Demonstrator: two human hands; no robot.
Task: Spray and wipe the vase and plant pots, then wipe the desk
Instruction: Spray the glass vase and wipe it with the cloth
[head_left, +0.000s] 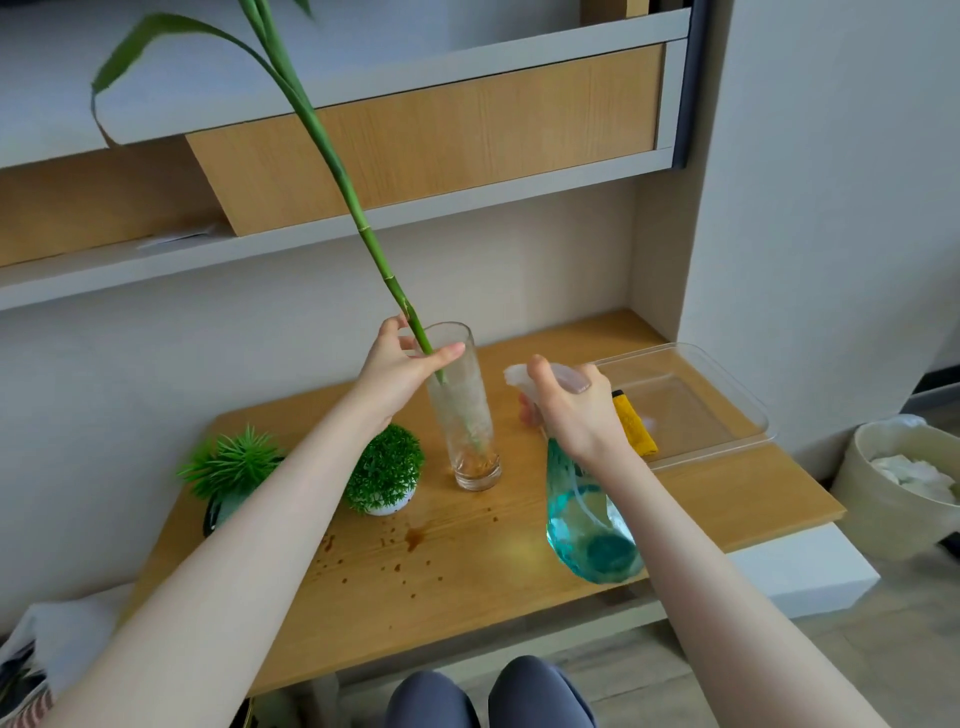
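A tall clear glass vase (467, 426) stands mid-desk with a long green bamboo stalk (332, 171) leaning out to the upper left. My left hand (402, 371) grips the vase's rim and the stalk. My right hand (566, 402) holds a spray bottle (587, 525) of blue liquid, its white nozzle aimed at the vase from the right. Two small plants sit left of the vase: a round one in a white pot (384, 470) and a spiky one in a dark pot (231, 467). Brown splashes (410, 540) mark the wooden desk (493, 571).
A clear plastic tray (691, 400) lies at the desk's back right with a yellow cloth (634, 423) in it. A beige bin (893, 483) with white paper stands on the floor to the right. Shelves hang above the desk. My knees show below the front edge.
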